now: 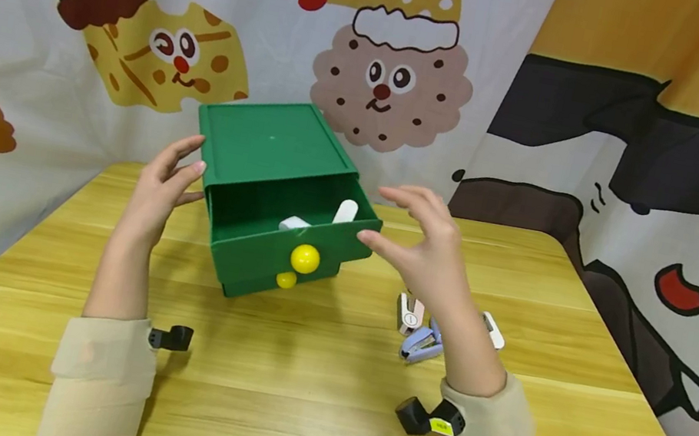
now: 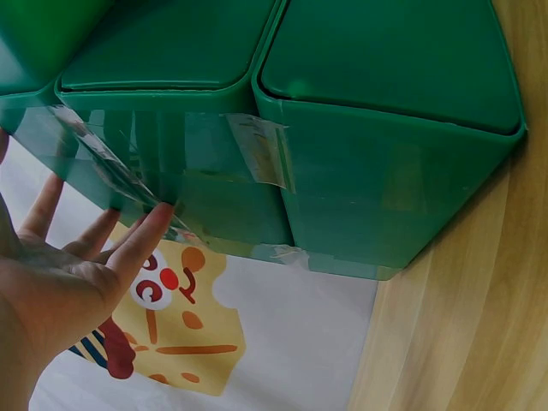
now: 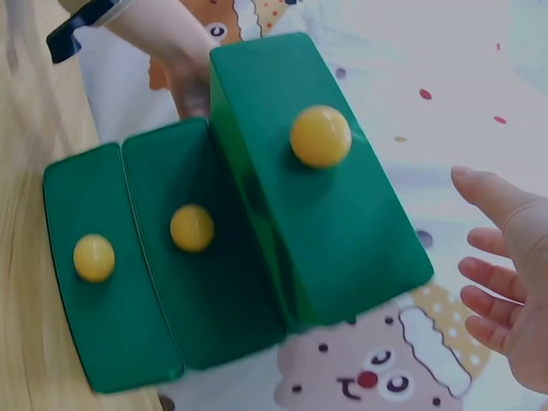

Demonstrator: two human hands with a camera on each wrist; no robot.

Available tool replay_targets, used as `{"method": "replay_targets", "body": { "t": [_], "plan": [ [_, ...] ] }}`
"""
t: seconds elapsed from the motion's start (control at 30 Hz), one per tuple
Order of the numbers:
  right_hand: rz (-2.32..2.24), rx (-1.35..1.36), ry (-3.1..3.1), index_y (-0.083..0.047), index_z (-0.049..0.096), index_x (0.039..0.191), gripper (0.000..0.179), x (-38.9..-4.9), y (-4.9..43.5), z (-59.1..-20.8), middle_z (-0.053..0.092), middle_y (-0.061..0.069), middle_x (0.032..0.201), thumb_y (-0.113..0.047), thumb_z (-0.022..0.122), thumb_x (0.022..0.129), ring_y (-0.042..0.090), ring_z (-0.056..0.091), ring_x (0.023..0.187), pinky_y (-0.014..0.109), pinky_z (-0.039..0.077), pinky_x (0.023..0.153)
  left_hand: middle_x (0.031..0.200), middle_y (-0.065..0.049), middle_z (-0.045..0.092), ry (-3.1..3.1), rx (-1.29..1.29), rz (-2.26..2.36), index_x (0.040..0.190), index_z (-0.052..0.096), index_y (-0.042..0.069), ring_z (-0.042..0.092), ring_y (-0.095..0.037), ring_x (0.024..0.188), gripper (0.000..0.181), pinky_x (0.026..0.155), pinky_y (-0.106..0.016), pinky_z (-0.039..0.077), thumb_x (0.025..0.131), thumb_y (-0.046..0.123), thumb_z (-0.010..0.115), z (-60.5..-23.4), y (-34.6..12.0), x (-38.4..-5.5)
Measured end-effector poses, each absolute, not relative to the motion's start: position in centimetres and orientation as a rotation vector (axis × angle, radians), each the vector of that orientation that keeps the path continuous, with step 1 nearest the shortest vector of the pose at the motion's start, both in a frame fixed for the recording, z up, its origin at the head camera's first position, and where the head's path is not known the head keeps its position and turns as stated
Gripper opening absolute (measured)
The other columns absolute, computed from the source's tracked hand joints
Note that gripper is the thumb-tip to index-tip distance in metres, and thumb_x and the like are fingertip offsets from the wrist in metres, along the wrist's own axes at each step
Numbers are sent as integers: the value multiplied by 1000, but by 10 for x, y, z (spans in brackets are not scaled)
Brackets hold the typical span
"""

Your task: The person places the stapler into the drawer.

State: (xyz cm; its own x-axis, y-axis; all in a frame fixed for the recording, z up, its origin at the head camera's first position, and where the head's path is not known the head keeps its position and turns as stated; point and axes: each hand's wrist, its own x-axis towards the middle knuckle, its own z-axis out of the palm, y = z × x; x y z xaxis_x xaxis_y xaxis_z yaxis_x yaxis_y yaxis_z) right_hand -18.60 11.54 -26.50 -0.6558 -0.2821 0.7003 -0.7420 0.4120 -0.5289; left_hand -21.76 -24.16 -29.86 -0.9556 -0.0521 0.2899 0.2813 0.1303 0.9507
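A green drawer unit (image 1: 278, 143) with yellow round knobs stands on the table, its top drawer (image 1: 259, 253) pulled out. Two white objects, one a rounded white bar (image 1: 346, 211), lie inside that drawer; their kind cannot be told. My left hand (image 1: 161, 189) is at the unit's left side, fingers spread; in the left wrist view, a fingertip (image 2: 161, 214) appears to touch the taped side wall. Off the drawer's right front corner, my right hand (image 1: 425, 243) has its thumb and fingers apart. Nothing is between them, and the right wrist view shows a gap to the drawer front (image 3: 342, 205).
Right of the unit, partly behind my right forearm, lie a white and pink stapler (image 1: 409, 314), a lavender stapler (image 1: 422, 343) and a white object (image 1: 493, 331). A cartoon-printed curtain (image 1: 274, 10) hangs behind the wooden table (image 1: 276, 392).
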Motion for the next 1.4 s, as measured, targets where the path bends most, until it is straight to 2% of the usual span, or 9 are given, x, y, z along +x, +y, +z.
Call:
{"method": "replay_targets", "body": {
  "t": [0.13,0.27,0.4,0.53,0.73,1.07,1.4],
  "plan": [
    [1186,810,-2191,-7,65,123,52,-186,133,-270,58,5,121,-10,84,74,22,50,110,40,41,92,153,-1,26,-2161,-224,-1907,147,40,21,31,-26,134,53,98,-49,42,97,33,56,-299,-241,-218],
    [1174,768,-2226,-8,64,124,53,-189,148,-277,58,4,121,-9,83,75,25,50,107,39,41,90,154,-1,26,-2162,-229,-1906,147,40,21,31,-26,134,54,92,-34,48,97,34,57,-299,-241,-218],
    [1149,729,-2267,-9,63,126,54,-193,162,-284,57,4,121,-9,82,76,23,50,106,40,41,90,153,-2,26,-2153,-239,-1911,147,40,20,31,-27,135,54,83,-22,50,97,33,57,-300,-241,-218],
    [1142,704,-2301,-7,62,127,54,-198,173,-292,58,6,120,-10,82,77,21,51,105,42,42,90,153,-3,26,-2150,-240,-1912,147,41,20,31,-27,134,54,83,-23,50,97,33,57,-301,-241,-218],
    [1161,686,-2372,-7,60,129,53,-210,187,-305,57,9,121,-14,79,81,26,51,106,49,41,91,153,-3,26,-2147,-237,-1904,147,40,20,31,-27,134,53,82,-22,50,98,33,56,-299,-242,-218],
    [1248,611,-2540,-8,58,131,54,-233,213,-335,57,11,123,-17,79,82,25,50,107,47,40,92,154,-2,26,-2156,-228,-1897,147,40,21,31,-27,134,54,82,-21,50,98,33,56,-299,-242,-218],
    [1245,602,-2725,-4,55,134,54,-248,234,-367,56,14,126,-15,76,85,36,48,111,53,38,94,153,-3,26,-2142,-241,-1908,147,41,20,32,-27,134,53,80,-19,49,97,32,57,-299,-242,-217]
  ]
}}
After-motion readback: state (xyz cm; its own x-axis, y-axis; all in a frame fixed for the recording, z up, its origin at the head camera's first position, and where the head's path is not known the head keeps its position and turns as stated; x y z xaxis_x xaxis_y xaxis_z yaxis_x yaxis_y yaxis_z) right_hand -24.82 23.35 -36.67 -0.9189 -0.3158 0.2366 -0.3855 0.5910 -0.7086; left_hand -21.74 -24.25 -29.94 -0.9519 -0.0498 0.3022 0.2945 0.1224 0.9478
